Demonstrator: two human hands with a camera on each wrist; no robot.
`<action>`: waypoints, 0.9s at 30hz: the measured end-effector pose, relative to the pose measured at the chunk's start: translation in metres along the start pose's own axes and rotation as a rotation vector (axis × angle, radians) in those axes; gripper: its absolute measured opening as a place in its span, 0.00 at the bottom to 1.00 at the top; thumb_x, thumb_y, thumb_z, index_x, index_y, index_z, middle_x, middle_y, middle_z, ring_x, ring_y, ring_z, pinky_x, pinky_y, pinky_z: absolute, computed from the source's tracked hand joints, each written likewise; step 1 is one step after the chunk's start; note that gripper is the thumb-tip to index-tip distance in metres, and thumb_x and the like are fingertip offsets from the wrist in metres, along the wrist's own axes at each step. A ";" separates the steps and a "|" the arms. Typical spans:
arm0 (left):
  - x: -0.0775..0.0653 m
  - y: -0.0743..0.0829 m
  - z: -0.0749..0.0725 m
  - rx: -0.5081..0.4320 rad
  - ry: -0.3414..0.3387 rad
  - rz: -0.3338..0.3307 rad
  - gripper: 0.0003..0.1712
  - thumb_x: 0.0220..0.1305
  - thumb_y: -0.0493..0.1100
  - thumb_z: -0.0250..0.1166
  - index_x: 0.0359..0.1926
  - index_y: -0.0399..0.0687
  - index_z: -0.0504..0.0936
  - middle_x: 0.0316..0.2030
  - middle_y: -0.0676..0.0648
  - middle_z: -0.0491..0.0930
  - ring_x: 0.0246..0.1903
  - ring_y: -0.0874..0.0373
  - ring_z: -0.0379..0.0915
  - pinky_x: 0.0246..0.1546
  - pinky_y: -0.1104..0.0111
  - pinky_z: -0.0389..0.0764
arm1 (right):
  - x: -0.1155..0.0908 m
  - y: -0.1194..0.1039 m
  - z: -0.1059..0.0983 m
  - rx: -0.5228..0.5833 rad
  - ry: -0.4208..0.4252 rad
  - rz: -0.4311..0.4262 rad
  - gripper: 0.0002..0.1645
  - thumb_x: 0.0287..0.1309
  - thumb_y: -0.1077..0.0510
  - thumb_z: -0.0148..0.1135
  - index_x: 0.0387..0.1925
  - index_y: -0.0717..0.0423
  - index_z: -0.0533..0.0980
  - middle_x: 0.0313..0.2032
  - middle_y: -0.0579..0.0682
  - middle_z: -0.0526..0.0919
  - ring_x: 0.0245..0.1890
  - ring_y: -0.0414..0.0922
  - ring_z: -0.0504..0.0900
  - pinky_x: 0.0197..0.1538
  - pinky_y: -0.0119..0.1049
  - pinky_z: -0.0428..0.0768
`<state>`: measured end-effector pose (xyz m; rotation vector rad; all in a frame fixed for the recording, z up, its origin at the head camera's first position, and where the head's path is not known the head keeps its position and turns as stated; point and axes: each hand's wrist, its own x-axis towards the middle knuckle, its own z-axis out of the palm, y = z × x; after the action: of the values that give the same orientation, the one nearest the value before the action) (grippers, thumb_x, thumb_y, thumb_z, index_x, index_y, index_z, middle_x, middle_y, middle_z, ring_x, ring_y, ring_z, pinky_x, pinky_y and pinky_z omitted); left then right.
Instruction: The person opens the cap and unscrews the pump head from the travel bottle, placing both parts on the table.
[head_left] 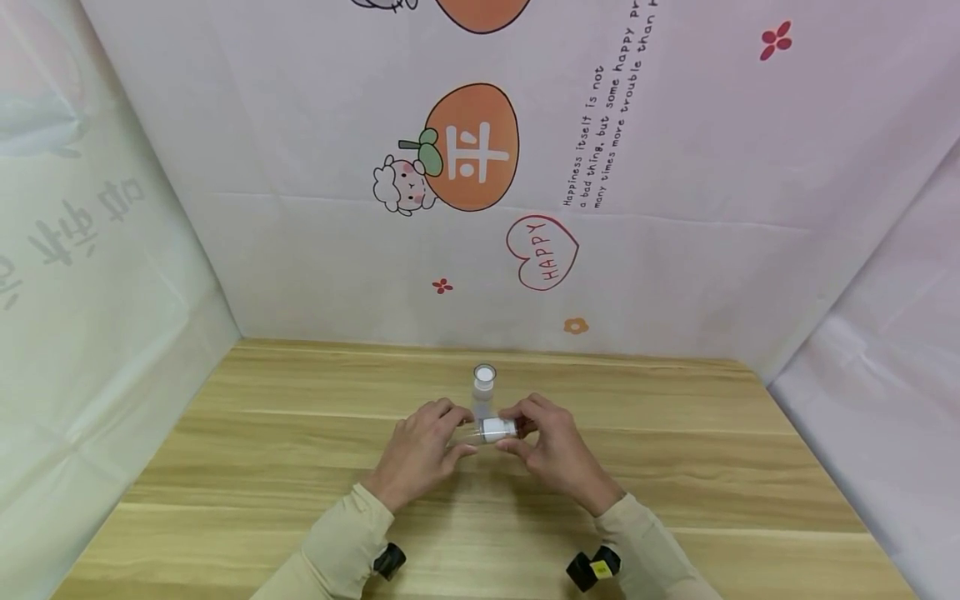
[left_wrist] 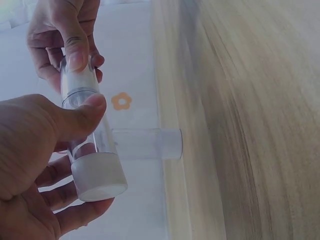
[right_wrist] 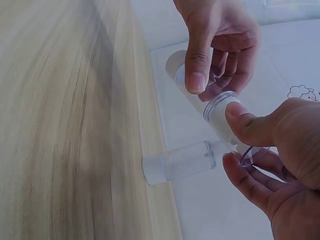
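Both hands hold one small clear bottle (head_left: 497, 430) sideways above the table, end to end between them. My left hand (head_left: 420, 450) grips its transparent body near the white base (left_wrist: 100, 177), thumb on one side and fingers on the other. At the opposite end, my right hand (head_left: 558, 450) pinches the white top section (right_wrist: 220, 120), which has a clear edge around it. Grey ring lines mark where body and top meet. Just beyond the hands, a second clear bottle (head_left: 483, 390) with a white base (right_wrist: 154, 170) stands upright on the table.
The wood-grain table (head_left: 300, 433) backs onto a white printed cloth (head_left: 337, 275) with cartoon figures and lettering. More pale cloth hangs at the left side (head_left: 135, 300) and right side (head_left: 862, 375). Black devices (head_left: 390, 562) sit at both wrists.
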<state>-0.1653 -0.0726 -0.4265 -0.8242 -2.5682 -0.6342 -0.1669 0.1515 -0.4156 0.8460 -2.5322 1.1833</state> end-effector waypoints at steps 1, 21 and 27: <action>0.000 0.000 0.000 -0.005 0.002 0.004 0.21 0.55 0.48 0.79 0.47 0.45 0.85 0.39 0.49 0.82 0.32 0.58 0.75 0.27 0.67 0.78 | 0.000 0.000 0.000 0.009 0.004 -0.002 0.18 0.51 0.66 0.77 0.44 0.61 0.81 0.39 0.48 0.80 0.35 0.42 0.84 0.41 0.35 0.85; 0.004 -0.003 -0.005 -0.111 -0.031 0.020 0.21 0.56 0.44 0.78 0.48 0.43 0.84 0.41 0.47 0.82 0.33 0.59 0.74 0.32 0.65 0.77 | 0.001 -0.001 -0.005 0.185 0.023 0.022 0.17 0.50 0.70 0.76 0.43 0.61 0.83 0.39 0.49 0.82 0.38 0.44 0.85 0.43 0.37 0.86; 0.004 -0.003 -0.007 -0.136 -0.052 0.022 0.20 0.55 0.43 0.78 0.48 0.43 0.85 0.40 0.47 0.82 0.32 0.60 0.73 0.31 0.67 0.76 | 0.000 0.002 -0.009 0.213 -0.012 0.034 0.17 0.51 0.69 0.76 0.44 0.60 0.83 0.40 0.49 0.82 0.40 0.45 0.86 0.46 0.36 0.85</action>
<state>-0.1685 -0.0765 -0.4203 -0.9231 -2.5815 -0.7982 -0.1684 0.1589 -0.4106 0.8605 -2.4699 1.4837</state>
